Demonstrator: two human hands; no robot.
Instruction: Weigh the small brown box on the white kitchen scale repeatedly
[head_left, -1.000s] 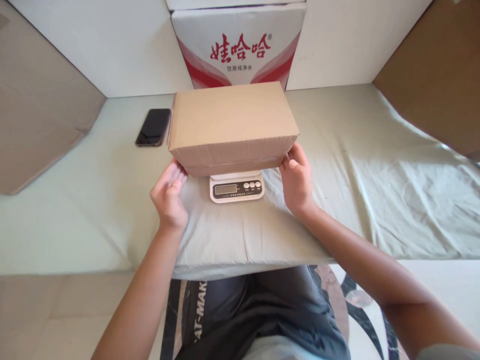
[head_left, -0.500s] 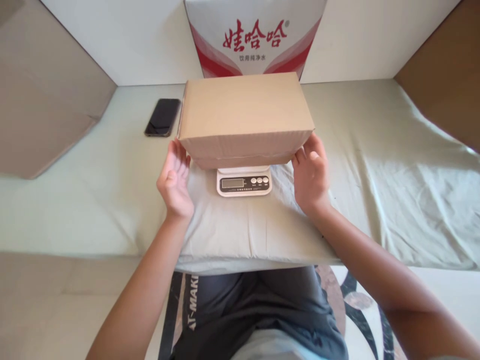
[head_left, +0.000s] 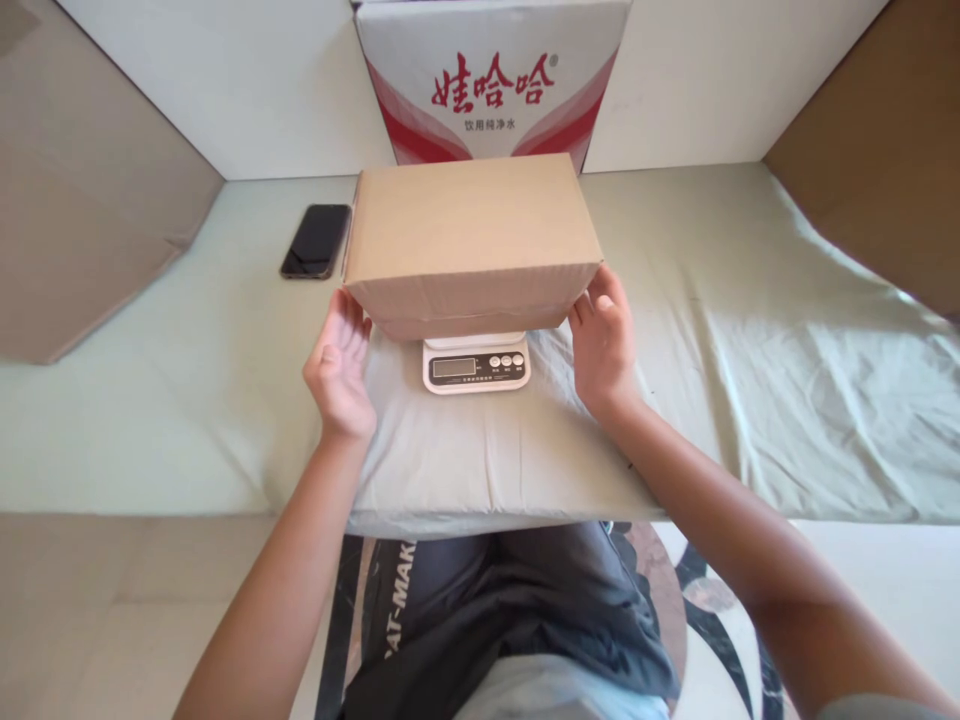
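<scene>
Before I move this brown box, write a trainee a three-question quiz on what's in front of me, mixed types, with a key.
1. Multiple choice: What shows just below the front of the brown box?
A) A ceramic bowl
B) A digital scale
C) A pair of scissors

2. True or false: The large lettering on the white carton behind the brown box is red.

3. Short answer: Which of the person's hands is nearer to the phone?

Key:
1. B
2. True
3. The left hand
</scene>
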